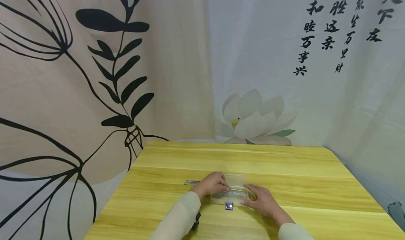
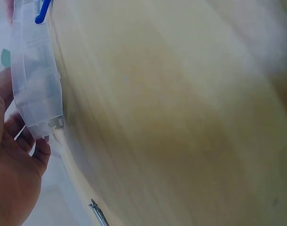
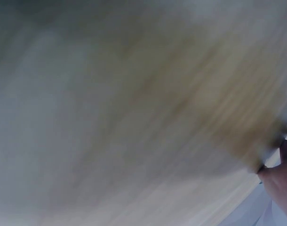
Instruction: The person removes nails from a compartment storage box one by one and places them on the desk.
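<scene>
A clear plastic box [image 1: 218, 200] lies on the table with its see-through lid [image 1: 235, 179] raised at the back. My left hand [image 1: 211, 184] is over the box's left part, its curled fingertips pinching a thin metal rod [image 1: 235, 189] that lies across the box. The left wrist view shows that hand [image 2: 16, 174] beside the box [image 2: 37, 80], its fingertips partly hidden. My right hand [image 1: 262, 199] grips the box's right end, thumb in front and fingers behind. Only part of this hand [image 3: 277, 181] shows in the blurred right wrist view.
Several thin metal rods [image 1: 191, 182] lie left of the box, partly behind my left hand. A small blue-purple piece [image 1: 229, 206] sits at the box's front edge. The wooden table [image 1: 284, 162] ends at a printed curtain [image 1: 177, 75].
</scene>
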`<action>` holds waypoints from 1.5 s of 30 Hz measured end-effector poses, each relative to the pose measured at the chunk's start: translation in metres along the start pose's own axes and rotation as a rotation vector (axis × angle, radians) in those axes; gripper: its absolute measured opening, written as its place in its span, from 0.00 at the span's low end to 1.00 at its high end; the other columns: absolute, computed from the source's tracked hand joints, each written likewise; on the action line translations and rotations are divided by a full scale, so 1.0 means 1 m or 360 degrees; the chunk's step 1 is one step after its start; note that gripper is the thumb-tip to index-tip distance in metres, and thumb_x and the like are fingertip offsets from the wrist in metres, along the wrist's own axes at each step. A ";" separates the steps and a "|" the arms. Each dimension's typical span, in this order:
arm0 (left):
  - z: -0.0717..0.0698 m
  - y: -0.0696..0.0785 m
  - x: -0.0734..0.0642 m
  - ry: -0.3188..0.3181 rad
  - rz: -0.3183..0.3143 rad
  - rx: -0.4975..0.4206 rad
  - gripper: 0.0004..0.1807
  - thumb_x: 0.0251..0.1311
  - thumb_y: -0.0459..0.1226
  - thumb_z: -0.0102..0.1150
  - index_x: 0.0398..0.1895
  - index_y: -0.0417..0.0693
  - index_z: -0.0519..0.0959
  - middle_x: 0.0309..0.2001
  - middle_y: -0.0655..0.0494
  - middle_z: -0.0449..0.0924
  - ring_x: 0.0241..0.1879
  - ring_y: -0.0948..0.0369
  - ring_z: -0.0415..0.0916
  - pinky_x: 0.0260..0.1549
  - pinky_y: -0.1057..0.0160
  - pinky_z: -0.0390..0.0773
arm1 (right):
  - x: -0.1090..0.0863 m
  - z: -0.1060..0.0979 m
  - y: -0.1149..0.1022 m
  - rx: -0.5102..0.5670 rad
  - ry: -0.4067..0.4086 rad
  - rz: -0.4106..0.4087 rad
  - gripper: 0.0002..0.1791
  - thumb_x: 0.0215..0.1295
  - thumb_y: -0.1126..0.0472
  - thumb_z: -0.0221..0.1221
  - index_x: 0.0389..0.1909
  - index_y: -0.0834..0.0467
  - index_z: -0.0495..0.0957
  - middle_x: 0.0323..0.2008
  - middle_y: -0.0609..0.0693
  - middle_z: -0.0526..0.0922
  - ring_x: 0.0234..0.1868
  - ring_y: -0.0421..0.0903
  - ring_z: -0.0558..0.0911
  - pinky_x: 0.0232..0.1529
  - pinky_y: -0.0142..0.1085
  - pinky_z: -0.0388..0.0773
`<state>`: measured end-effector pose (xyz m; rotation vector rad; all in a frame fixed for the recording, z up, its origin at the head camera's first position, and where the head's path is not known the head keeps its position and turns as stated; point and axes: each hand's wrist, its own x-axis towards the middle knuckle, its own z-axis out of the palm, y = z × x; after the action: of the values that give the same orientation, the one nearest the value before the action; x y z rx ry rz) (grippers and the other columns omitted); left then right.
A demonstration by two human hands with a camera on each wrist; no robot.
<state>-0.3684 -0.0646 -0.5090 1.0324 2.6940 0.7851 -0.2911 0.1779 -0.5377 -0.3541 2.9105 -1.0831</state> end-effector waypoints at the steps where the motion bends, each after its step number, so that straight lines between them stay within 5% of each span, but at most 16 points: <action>1: 0.000 0.000 0.000 0.0001 0.0005 0.0010 0.06 0.62 0.40 0.68 0.36 0.50 0.90 0.38 0.67 0.74 0.39 0.69 0.69 0.43 0.68 0.73 | 0.000 0.000 0.000 -0.0002 0.0003 -0.0003 0.40 0.59 0.39 0.67 0.69 0.54 0.71 0.67 0.61 0.70 0.68 0.69 0.62 0.63 0.68 0.53; 14: 0.000 0.005 0.005 -0.0002 -0.0048 0.0120 0.03 0.59 0.40 0.70 0.32 0.53 0.90 0.33 0.68 0.73 0.32 0.71 0.69 0.36 0.70 0.74 | -0.001 -0.001 0.001 -0.0021 0.0003 -0.0028 0.39 0.59 0.41 0.67 0.68 0.55 0.71 0.66 0.61 0.71 0.67 0.69 0.64 0.64 0.68 0.52; 24: 0.005 0.003 0.009 0.0035 0.0031 0.0313 0.03 0.56 0.42 0.72 0.31 0.56 0.90 0.31 0.69 0.72 0.30 0.72 0.68 0.34 0.72 0.72 | 0.000 0.000 0.001 -0.0010 0.0003 -0.0013 0.40 0.59 0.40 0.67 0.69 0.55 0.71 0.67 0.61 0.70 0.68 0.69 0.63 0.64 0.67 0.52; 45: 0.003 0.006 0.014 -0.0066 0.0040 0.0376 0.03 0.59 0.41 0.70 0.32 0.55 0.90 0.32 0.69 0.73 0.31 0.73 0.69 0.35 0.73 0.73 | -0.001 -0.001 0.001 -0.0015 0.0000 -0.0032 0.40 0.60 0.40 0.67 0.69 0.55 0.71 0.67 0.61 0.70 0.68 0.69 0.63 0.64 0.68 0.52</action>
<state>-0.3742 -0.0505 -0.5072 1.1190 2.7923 0.4503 -0.2905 0.1791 -0.5377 -0.3847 2.9192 -1.0727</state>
